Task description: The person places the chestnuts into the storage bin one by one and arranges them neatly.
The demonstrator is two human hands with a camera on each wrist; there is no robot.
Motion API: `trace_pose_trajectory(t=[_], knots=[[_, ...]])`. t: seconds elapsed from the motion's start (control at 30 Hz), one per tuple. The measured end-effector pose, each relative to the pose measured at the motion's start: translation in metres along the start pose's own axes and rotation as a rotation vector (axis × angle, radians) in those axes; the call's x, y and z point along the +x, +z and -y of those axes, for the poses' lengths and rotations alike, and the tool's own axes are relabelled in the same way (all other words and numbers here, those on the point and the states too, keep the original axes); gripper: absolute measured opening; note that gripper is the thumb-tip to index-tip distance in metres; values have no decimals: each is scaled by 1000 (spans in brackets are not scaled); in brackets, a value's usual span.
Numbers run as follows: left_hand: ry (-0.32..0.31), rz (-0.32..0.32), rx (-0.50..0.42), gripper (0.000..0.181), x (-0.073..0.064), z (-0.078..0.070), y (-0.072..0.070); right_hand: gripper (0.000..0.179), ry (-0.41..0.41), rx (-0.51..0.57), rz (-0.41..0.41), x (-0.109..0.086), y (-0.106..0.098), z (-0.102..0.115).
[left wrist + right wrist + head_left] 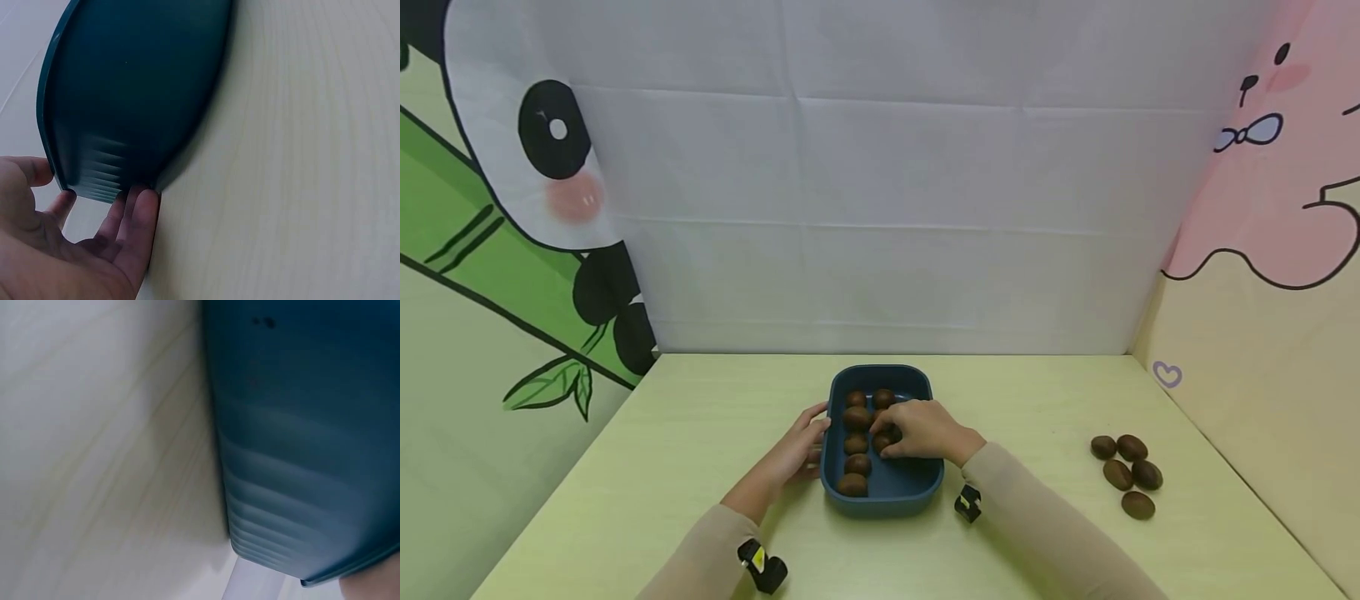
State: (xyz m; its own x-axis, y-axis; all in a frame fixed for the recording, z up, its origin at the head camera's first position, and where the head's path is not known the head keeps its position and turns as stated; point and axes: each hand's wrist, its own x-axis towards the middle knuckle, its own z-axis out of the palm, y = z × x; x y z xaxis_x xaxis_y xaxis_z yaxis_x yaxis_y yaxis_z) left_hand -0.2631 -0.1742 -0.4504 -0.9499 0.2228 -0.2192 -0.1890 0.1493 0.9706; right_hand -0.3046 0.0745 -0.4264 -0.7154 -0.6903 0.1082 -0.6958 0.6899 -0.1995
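Observation:
A dark blue rectangular tray point(906, 502) with rounded corners holds several round, brown, chestnut-like nuts point(856, 417), mostly lined up along its left half. My left hand point(793, 450) is at the tray's left side. In the left wrist view its fingers point(145, 215) lie fairly straight against the ribbed outer wall, with the thumb at the rim. My right hand point(921, 429) reaches over the right rim into the tray. Its thumb and fingertips pinch a brown nut point(882, 442) in the right half. Only a small part of this hand shows in the right wrist view, beyond the tray wall point(300, 456).
Several more brown nuts point(1132, 447) lie in a loose group on the pale wooden table point(1022, 400), to the right of the tray. A white cloth point(887, 283) hangs behind the table. Panels with cartoon drawings stand on both sides.

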Motion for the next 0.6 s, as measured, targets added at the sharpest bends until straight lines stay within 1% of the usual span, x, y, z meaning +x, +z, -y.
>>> trace_pose_trajectory(t=[0.2, 0.4, 0.5, 0.6], knots=[[12, 15, 10, 57, -1, -1, -1, 35, 1, 11, -14, -1, 1, 0], [16, 21, 9, 58, -2, -1, -1, 36, -20, 57, -10, -1, 0, -2], [18, 19, 12, 58, -2, -1, -1, 35, -45, 100, -3, -1, -1, -4], [18, 19, 7, 59, -2, 0, -1, 33, -85, 189, 1, -2, -5, -5]])
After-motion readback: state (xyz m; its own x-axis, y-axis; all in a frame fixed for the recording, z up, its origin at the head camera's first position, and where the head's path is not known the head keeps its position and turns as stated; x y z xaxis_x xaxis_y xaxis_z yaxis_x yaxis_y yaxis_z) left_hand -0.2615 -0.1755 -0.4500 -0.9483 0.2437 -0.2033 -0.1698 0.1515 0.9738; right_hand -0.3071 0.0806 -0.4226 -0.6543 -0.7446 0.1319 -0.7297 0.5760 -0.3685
